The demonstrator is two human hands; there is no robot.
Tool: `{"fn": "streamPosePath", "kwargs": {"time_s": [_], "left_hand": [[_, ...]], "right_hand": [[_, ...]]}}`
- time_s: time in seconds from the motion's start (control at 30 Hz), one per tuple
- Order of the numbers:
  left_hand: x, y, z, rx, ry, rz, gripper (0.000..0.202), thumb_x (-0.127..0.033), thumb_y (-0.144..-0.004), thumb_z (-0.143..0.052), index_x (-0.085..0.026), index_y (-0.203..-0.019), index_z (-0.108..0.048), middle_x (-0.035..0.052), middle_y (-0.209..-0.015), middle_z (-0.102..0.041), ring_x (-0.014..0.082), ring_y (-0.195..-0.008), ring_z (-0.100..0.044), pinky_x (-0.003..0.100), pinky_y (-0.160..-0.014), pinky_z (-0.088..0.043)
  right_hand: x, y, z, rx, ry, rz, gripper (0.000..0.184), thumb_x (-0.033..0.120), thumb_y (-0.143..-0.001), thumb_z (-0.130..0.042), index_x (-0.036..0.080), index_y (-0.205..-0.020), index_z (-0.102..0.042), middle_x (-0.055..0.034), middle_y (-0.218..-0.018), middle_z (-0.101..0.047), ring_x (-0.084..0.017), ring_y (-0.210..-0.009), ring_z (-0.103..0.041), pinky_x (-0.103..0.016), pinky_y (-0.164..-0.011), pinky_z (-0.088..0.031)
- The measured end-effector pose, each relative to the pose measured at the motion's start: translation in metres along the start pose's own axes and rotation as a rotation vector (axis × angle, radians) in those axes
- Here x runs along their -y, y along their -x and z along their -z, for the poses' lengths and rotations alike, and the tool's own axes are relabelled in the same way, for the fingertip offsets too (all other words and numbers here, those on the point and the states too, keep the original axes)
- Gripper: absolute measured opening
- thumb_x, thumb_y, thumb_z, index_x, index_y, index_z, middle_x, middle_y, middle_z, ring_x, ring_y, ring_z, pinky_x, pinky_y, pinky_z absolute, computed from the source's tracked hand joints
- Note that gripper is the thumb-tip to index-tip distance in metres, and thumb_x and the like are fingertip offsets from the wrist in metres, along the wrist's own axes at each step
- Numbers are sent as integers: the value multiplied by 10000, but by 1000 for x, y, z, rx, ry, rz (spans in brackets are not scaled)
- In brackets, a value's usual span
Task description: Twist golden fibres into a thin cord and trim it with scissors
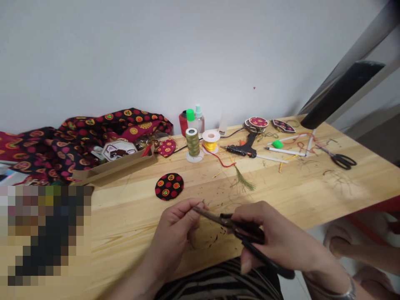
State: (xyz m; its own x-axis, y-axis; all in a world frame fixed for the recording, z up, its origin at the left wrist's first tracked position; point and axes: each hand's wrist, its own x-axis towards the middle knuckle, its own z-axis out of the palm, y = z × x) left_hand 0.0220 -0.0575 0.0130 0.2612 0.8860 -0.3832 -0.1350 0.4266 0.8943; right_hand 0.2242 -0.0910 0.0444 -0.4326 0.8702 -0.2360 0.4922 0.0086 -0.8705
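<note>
My right hand (265, 233) grips a pair of scissors (229, 225) by its black handles. The blades point left and their tips reach the fingers of my left hand (178, 225). That hand is closed in a pinch; whatever lies between its thumb and fingers is too small and hidden to name. Dark snippets are scattered on the wood below the blades. Just beyond my left hand lies a round patterned fabric piece (169, 186), black with red and orange motifs. A green thread tassel (244, 179) with a red cord rests farther back.
On the wooden table (125, 225) stand a green thread spool (193, 143), a yellow cord spool (211, 143) and small bottles (199, 118). A black glue gun (245, 148) and second scissors (343, 161) lie to the right. Patterned cloth (115, 121) and a cardboard box (115, 168) are left.
</note>
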Motion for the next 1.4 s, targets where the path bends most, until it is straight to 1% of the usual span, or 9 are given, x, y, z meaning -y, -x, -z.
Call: {"fn": "streamPosePath", "kwargs": {"time_s": [0.17, 0.3, 0.47, 0.63, 0.77, 0.83, 0.9, 1.07, 1.4], "left_hand": [[0, -4, 7, -112, 84, 13, 193, -327, -700, -709, -137, -726, -693, -80, -467, -342, 45, -434, -248, 164, -401, -183], [0, -8, 11, -137, 194, 34, 176, -303, -704, -714, -137, -754, -681, -90, -488, -314, 34, -431, -221, 149, -395, -178], [0, -10, 11, -137, 214, 26, 175, -295, -712, -711, -134, -771, -676, -95, -493, -297, 31, -430, -210, 146, -393, -174], [-1, -10, 10, -138, 233, 28, 175, -290, -706, -715, -135, -776, -676, -93, -488, -310, 34, -428, -214, 149, -392, -173], [-2, -9, 9, -132, 275, 38, 160, -275, -709, -715, -134, -771, -672, -92, -486, -311, 36, -433, -210, 149, -390, -168], [-3, -9, 8, -123, 302, 42, 146, -265, -718, -709, -135, -771, -669, -95, -484, -305, 36, -433, -199, 150, -390, -165], [-4, -9, 7, -114, 326, 37, 125, -252, -731, -698, -139, -769, -663, -98, -483, -295, 36, -433, -185, 151, -390, -164], [-6, -6, 8, -100, 362, 20, 91, -232, -765, -664, -145, -789, -651, -105, -478, -264, 38, -427, -152, 156, -389, -155], [-6, -5, 7, -109, 365, 28, 110, -228, -728, -690, -143, -784, -649, -107, -456, -276, 36, -416, -161, 149, -379, -159]], "right_hand": [[-23, 14, 27, -247, 270, -149, 235, 399, -755, -613, 168, -730, -576, 4, -655, -535, -120, -564, -440, -228, -498, -327], [-55, 22, 51, -487, 703, -505, 296, 436, -794, -498, 174, -737, -623, -71, -636, -619, -199, -551, -541, -286, -505, -342], [-83, 29, 71, -514, 895, -711, 371, 465, -797, -449, 171, -654, -624, -138, -609, -639, -262, -550, -591, -321, -492, -361], [-75, 30, 73, -522, 944, -753, 419, 470, -839, -401, 142, -733, -640, -164, -692, -642, -268, -650, -614, -340, -543, -396], [-51, 12, 44, -905, 815, -315, 256, 346, -844, -490, 152, -858, -656, -134, -880, -660, -263, -846, -599, -360, -691, -440], [-36, -3, 18, -811, 410, 22, 196, 306, -856, -519, 183, -803, -663, -79, -830, -657, -196, -785, -598, -324, -713, -458], [-23, -19, -8, -646, 94, 177, 127, 271, -829, -583, 190, -777, -665, -49, -789, -635, -166, -740, -582, -294, -666, -465], [-8, -44, -49, -542, -77, 300, 173, 262, -706, -738, 202, -862, -692, -29, -779, -614, -175, -800, -554, -317, -722, -454], [-11, -59, -65, -614, -11, 431, 119, 163, -686, -752, 197, -790, -706, -12, -705, -575, -165, -755, -499, -304, -687, -419]]}}
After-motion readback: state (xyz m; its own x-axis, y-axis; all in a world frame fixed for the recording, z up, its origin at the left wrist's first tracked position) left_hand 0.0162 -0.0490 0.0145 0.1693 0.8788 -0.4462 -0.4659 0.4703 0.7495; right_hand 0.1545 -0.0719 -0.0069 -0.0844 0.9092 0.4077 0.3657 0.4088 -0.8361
